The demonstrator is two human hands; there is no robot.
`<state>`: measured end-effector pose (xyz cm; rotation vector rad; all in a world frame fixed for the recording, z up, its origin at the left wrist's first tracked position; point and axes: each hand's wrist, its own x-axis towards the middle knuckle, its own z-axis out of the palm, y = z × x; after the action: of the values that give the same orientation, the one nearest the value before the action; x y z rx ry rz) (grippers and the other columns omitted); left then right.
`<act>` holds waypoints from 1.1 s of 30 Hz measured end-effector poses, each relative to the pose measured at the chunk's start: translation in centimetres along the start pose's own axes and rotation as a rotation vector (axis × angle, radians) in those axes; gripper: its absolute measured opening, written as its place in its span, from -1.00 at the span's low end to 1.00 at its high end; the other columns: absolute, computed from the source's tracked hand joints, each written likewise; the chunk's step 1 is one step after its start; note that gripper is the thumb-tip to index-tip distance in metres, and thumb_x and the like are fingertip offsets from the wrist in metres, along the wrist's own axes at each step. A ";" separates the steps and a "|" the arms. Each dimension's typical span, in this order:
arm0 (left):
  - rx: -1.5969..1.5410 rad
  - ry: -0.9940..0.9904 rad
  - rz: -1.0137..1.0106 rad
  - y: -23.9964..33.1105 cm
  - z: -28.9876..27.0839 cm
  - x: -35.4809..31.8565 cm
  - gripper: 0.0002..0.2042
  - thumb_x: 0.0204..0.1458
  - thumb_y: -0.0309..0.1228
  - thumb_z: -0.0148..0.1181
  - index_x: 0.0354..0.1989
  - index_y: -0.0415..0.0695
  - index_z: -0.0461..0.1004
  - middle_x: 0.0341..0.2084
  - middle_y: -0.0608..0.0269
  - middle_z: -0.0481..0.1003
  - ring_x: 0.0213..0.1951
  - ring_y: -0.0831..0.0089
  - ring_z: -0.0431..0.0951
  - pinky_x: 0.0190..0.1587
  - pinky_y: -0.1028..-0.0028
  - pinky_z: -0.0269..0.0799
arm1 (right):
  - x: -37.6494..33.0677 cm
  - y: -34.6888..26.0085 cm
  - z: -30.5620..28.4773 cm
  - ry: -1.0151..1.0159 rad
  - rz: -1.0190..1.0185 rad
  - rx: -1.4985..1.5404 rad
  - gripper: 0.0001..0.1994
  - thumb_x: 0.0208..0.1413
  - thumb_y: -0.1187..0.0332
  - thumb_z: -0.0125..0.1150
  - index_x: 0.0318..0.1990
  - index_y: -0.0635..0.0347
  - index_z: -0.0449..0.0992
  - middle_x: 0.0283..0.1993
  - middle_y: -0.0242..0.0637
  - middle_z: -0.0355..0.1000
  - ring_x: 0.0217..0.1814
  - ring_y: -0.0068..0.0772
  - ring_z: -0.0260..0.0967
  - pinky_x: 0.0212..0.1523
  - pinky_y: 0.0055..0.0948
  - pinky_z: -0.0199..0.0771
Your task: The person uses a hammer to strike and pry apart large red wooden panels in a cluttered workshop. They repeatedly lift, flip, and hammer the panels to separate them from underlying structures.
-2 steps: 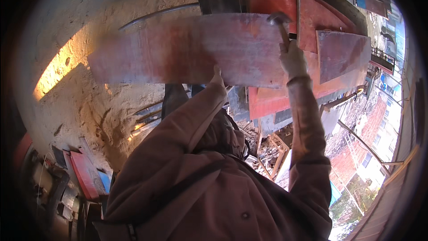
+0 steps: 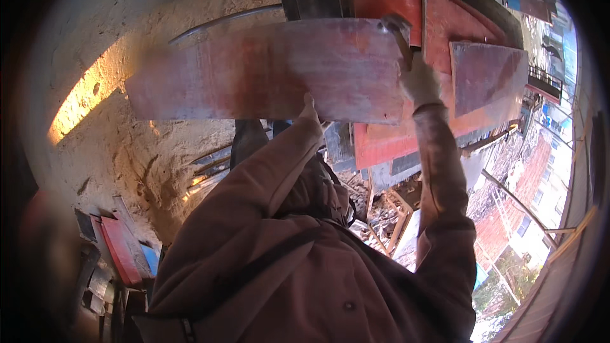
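Note:
A long, worn reddish board stretches across in front of me. My left hand grips its near edge, the thumb lying on top and the other fingers hidden beneath. My right hand is closed round the wooden handle of a hammer. The hammer's head is over the board's far right corner; whether it touches the board I cannot tell.
Red panels lie stacked beyond and right of the board, with a smaller reddish panel on top. Sandy ground spreads to the left. Rubble lies below the stack, and red planks sit at lower left.
My right hand and forearm have shifted slightly to the right, and the hammer's head has moved slightly up and left. My left hand keeps its hold on the board.

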<state>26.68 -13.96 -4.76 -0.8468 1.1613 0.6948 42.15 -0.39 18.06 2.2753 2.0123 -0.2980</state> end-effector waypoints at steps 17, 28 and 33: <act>0.082 -0.070 0.013 0.0 -0.3 -4.5 -0.38 0.23 0.08 0.16 0.36 0.02 0.23 0.29 0.18 0.33 0.26 0.10 0.40 0.22 -0.10 0.46 | 1.1 1.9 5.3 0.027 0.120 -0.071 -0.55 0.30 -0.07 0.04 -0.07 0.19 0.37 -0.31 0.22 0.55 -0.24 0.38 0.52 -0.24 0.26 0.48; -0.202 -0.222 -0.004 -0.4 -0.3 -2.6 -0.55 0.16 -0.02 0.28 0.12 0.01 0.51 0.03 0.29 0.57 0.03 0.26 0.59 0.07 0.09 0.61 | -14.2 3.8 -0.1 0.208 0.329 0.636 -0.66 0.28 0.08 0.26 -0.16 0.22 0.45 -0.52 -0.42 0.35 -0.64 -0.61 0.27 -0.63 -0.50 0.30; -0.200 -0.286 0.001 1.5 0.3 -3.8 -0.56 0.20 -0.04 0.22 0.14 -0.02 0.48 0.05 0.24 0.56 0.04 0.20 0.59 0.07 0.07 0.62 | -20.1 2.9 -2.1 0.037 0.717 1.006 -0.72 0.38 0.13 0.11 -0.14 0.19 0.48 -0.56 -0.50 0.27 -0.73 -0.72 0.07 -0.71 -0.63 0.05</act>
<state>24.60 -13.09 -1.39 -0.8806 0.8452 0.9116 42.95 -19.93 24.02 3.3273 0.9426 -1.4163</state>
